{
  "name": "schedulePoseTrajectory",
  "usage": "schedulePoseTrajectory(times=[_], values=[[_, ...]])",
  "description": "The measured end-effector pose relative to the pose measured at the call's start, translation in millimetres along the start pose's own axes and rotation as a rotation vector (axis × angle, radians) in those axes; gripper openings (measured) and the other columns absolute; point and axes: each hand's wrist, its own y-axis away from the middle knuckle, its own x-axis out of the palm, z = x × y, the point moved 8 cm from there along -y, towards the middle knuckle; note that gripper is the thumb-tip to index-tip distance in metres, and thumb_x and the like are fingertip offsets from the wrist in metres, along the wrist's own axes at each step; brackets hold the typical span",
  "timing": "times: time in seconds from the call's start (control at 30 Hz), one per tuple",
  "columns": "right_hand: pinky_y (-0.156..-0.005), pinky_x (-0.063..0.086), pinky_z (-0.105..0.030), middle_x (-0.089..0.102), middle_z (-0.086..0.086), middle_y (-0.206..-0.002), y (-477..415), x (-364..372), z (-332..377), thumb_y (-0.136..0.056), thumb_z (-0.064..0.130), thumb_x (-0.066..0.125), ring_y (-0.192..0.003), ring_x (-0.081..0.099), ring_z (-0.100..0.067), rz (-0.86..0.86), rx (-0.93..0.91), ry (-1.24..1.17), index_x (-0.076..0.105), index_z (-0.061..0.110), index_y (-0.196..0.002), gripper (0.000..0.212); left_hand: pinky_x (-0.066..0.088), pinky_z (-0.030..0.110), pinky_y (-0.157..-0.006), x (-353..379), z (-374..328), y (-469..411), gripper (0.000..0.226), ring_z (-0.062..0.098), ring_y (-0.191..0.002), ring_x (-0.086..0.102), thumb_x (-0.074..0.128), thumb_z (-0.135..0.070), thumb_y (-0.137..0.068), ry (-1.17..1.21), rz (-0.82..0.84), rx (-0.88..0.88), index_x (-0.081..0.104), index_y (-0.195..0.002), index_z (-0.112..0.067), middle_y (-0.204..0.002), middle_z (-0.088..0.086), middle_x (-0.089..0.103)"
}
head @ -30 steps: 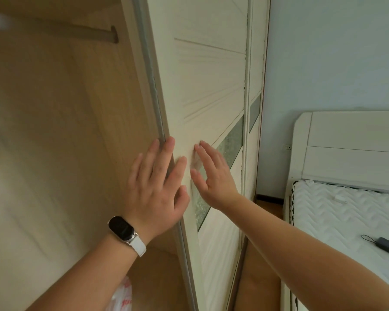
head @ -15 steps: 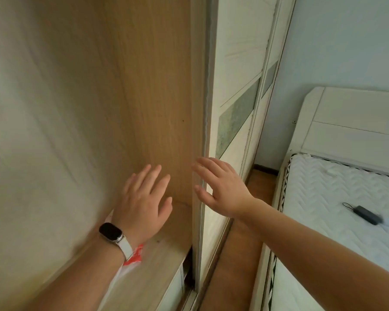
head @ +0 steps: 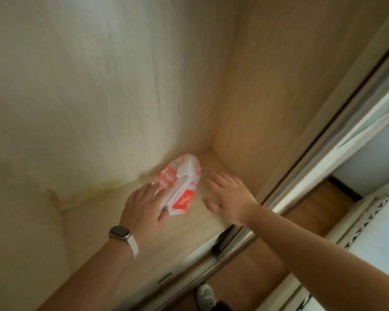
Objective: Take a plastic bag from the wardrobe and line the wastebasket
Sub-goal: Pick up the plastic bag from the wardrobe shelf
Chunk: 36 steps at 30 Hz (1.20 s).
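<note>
Where the plastic bag [head: 184,182] lies, left hand [head: 142,207] seemingly flat on it, right hand [head: 229,198] spread alongside.

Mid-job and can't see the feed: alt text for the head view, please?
Left hand touches a crumpled white-and-red bag on the wardrobe shelf, near its back corner. Right hand is spread open beside the bag, apart from it.

Dim warm interior, daylight entering from right; overall motion blur, wide-angle bending at edges.
</note>
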Motion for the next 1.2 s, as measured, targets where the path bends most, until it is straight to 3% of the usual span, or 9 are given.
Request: schedulePoseTrajectory(times=[0.1, 0.3, 0.5, 0.6, 0.87, 1.1, 1.2], values=[[-0.084, 0.052, -0.040, 0.057, -0.004, -0.134, -22, 37, 8, -0.092, 0.050, 0.042, -0.118, 0.055, -0.025, 0.088, -0.072, -0.070, 0.051, 0.021, -0.133, 0.050, 0.051, 0.045, -0.090, 29, 33, 14, 0.044, 0.032, -0.114, 0.060, 0.043, -0.041, -0.081, -0.033, 0.089, -0.152, 0.065, -0.113, -0.020, -0.122, 0.009, 0.065], [-0.106, 0.041, -0.046, 0.051, -0.006, -0.143, -52, 126, 8, -0.093, 0.053, 0.038, -0.131, 0.048, -0.028, 0.274, -0.155, -0.209, 0.049, 0.021, -0.138, 0.057, 0.052, 0.045, -0.087, 83, 71, 31, 0.046, 0.034, -0.110, 0.061, 0.041, -0.038, -0.083, 0.041, 0.185, -0.371, 0.060, -0.117, -0.016, -0.119, 0.011, 0.064], [-0.103, 0.044, -0.045, 0.056, -0.009, -0.138, -87, 202, -1, -0.091, 0.052, 0.036, -0.125, 0.053, -0.029, 0.358, -0.188, -0.271, 0.055, 0.017, -0.134, 0.058, 0.054, 0.041, -0.086, 143, 100, 40, 0.049, 0.031, -0.109, 0.062, 0.046, -0.040, -0.084, 0.084, 0.244, -0.575, 0.063, -0.121, -0.012, -0.119, 0.011, 0.065], [-0.103, 0.042, -0.044, 0.056, -0.011, -0.137, -106, 244, -6, -0.090, 0.052, 0.035, -0.123, 0.054, -0.031, 0.389, -0.163, -0.303, 0.055, 0.014, -0.133, 0.061, 0.051, 0.043, -0.090, 177, 117, 40, 0.043, 0.033, -0.112, 0.060, 0.060, -0.031, -0.086, 0.124, 0.235, -0.655, 0.061, -0.123, -0.008, -0.122, 0.013, 0.064], [-0.105, 0.040, -0.046, 0.050, -0.011, -0.143, -128, 354, 10, -0.090, 0.051, 0.035, -0.130, 0.047, -0.030, 0.457, -0.177, -0.301, 0.051, 0.015, -0.137, 0.061, 0.043, 0.044, -0.103, 292, 176, 38, 0.057, 0.032, -0.130, 0.045, 0.062, -0.038, -0.088, 0.224, 0.319, -0.755, 0.049, -0.136, -0.012, -0.141, 0.013, 0.050], [-0.110, 0.034, -0.047, 0.044, -0.013, -0.149, -142, 436, 7, -0.091, 0.050, 0.041, -0.135, 0.041, -0.033, 0.431, -0.226, -0.195, 0.049, 0.016, -0.139, 0.059, 0.022, 0.048, -0.117, 391, 217, 42, 0.096, 0.035, -0.148, 0.016, 0.060, -0.063, -0.081, 0.171, 0.367, -0.746, 0.022, -0.152, -0.012, -0.160, 0.018, 0.017], [-0.110, 0.035, -0.051, 0.041, -0.015, -0.150, -142, 464, 5, -0.089, 0.052, 0.043, -0.136, 0.040, -0.037, 0.453, -0.211, -0.184, 0.047, 0.015, -0.141, 0.063, 0.029, 0.052, -0.114, 417, 217, 45, 0.105, 0.037, -0.145, 0.024, 0.066, -0.064, -0.075, 0.217, 0.350, -0.709, 0.022, -0.151, -0.007, -0.156, 0.021, 0.026]])
